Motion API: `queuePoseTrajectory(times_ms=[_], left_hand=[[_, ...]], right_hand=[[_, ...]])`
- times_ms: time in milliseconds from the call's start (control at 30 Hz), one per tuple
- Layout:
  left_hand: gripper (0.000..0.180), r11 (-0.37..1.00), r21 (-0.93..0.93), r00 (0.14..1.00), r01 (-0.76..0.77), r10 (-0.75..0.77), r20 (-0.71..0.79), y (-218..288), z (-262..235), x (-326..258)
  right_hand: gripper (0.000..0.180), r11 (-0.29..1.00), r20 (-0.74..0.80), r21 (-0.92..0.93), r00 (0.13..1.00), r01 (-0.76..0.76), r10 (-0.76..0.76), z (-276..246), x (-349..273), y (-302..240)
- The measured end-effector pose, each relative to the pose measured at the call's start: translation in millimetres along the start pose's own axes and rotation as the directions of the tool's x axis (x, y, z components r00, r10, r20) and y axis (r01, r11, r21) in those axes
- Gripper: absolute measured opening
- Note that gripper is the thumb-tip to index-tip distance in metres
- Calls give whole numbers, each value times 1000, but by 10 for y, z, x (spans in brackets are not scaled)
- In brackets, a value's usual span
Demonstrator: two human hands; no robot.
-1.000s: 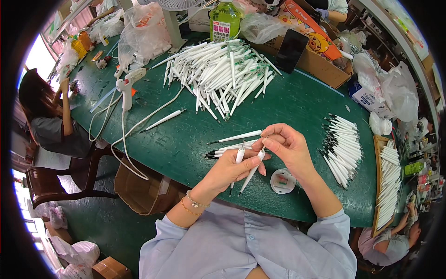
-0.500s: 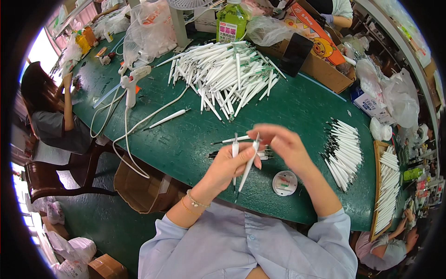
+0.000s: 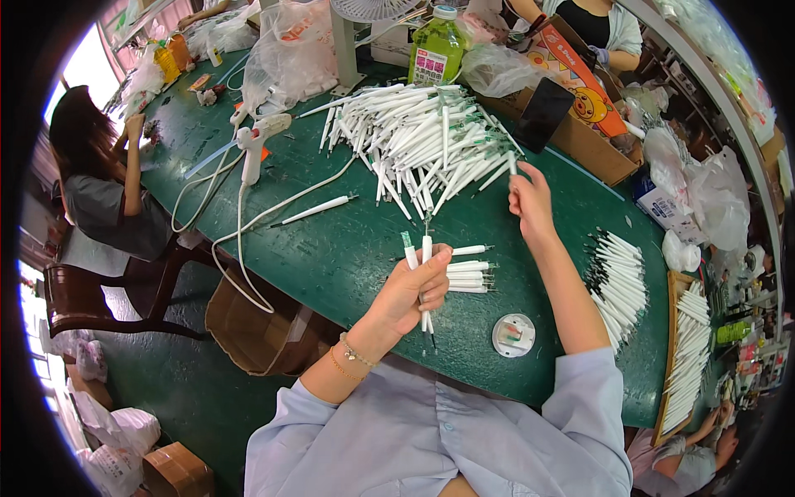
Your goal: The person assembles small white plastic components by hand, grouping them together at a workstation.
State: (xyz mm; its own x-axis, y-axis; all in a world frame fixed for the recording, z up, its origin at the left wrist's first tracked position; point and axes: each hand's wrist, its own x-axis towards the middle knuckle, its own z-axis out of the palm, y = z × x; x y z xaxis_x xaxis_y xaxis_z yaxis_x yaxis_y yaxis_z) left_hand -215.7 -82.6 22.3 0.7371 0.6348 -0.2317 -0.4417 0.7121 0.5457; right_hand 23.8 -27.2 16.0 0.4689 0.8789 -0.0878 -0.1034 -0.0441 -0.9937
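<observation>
My left hand [image 3: 407,291] is closed around two slim white pens [image 3: 426,248] with thin dark tips, held upright side by side. The left one of the two has a green upper end. At the right edge of a large heap of white pens [image 3: 397,132], my right hand [image 3: 532,203] has its fingers pinched on the end of one white pen [image 3: 512,162]. Just right of my left hand, a small row of white pens [image 3: 470,277] lies on the green table [image 3: 364,224]. A round white dish [image 3: 513,335] stands below my right forearm.
A glue gun [image 3: 255,149] with a looping cord and one loose pen [image 3: 315,209] are on the left. To the right lie another pen pile [image 3: 619,286] and a wooden tray [image 3: 664,418] of pens. A green bottle [image 3: 437,48] and a cardboard box [image 3: 609,161] stand behind.
My right hand has gone from beside my left hand out to the heap's right edge and pinches a pen there. My left hand keeps its two pens; the whole view has shifted slightly.
</observation>
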Motion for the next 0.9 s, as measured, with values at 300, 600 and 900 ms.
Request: queuePoseTrajectory(times_ms=[300,600,900], left_hand=[[32,980,138,976,-144,164,-146,4,263,155],[31,957,276,996,-93,93,15,-29,233,-52],[29,901,432,996,-51,15,88,-21,222,-174]], right_hand=[[16,998,370,-31,928,54,-39,139,-1630,-185],[20,976,320,-140,940,167,-115,59,-1446,-322],[24,992,381,95,917,85,-115,177,-1392,-393]])
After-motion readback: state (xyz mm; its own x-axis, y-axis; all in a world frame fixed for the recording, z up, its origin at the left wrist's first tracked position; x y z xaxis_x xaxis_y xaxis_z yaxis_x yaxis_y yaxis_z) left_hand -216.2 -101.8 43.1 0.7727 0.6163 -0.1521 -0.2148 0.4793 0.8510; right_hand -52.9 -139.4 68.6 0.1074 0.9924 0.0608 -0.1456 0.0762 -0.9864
